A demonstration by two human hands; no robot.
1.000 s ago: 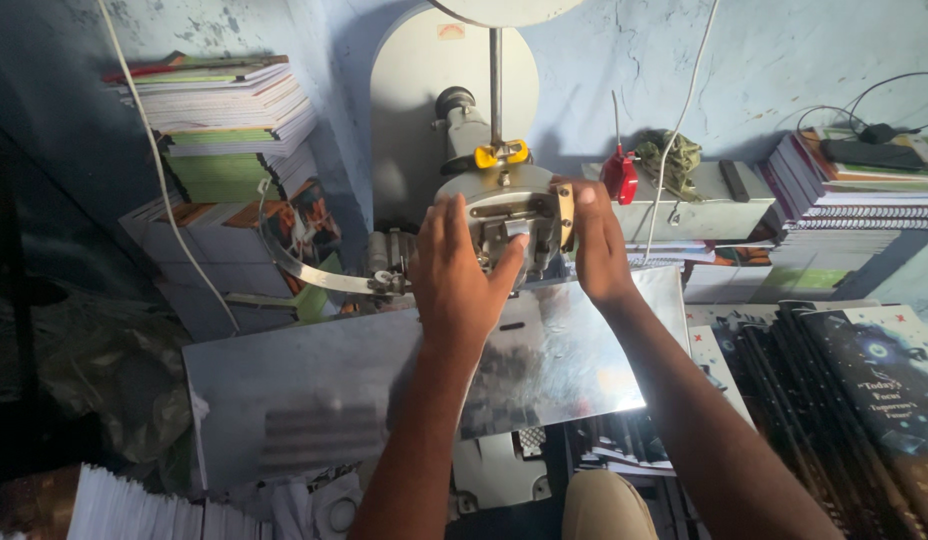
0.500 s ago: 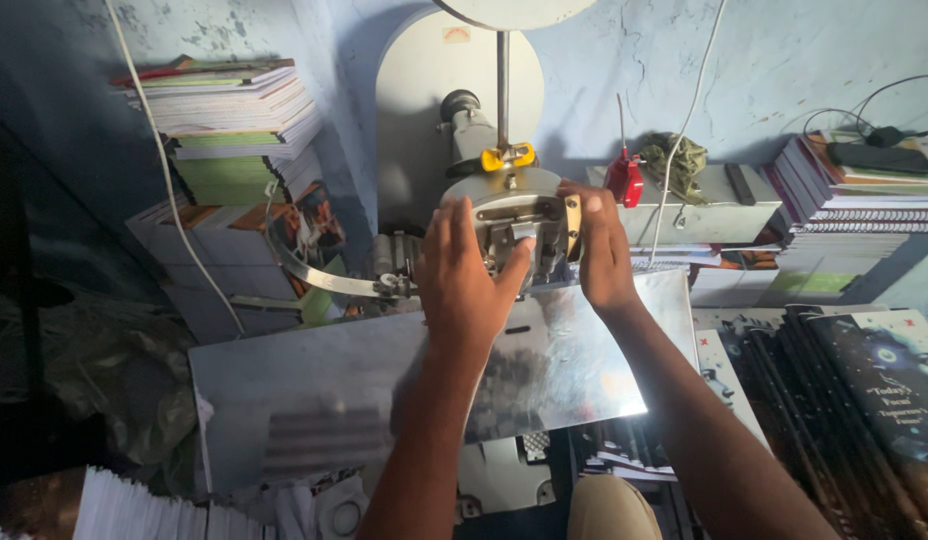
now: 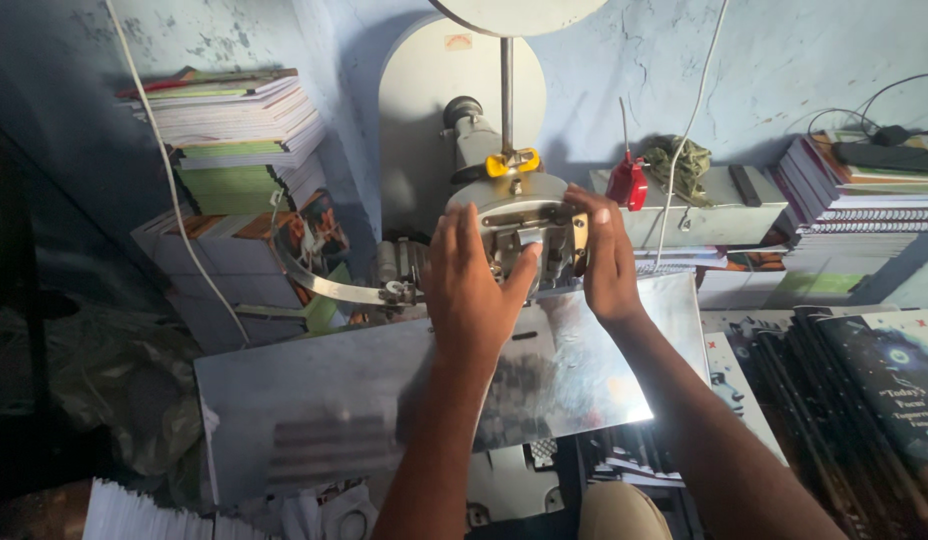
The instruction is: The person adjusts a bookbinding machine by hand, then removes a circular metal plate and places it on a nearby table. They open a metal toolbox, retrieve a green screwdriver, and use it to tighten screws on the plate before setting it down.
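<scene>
1. A small orange and white label is seen high on the grey machine housing.
2. Dark book covers with pale printed lettering are seen at the lower right.

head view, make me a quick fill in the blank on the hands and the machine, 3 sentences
1. Both hands, the left hand and the right hand, rest on the round metal ____ of the machine.
2. The clip on the vertical rod above it is ____ in colour.
3. The shiny metal table lies ____ the hands.

Missing words: head; yellow; below
</scene>
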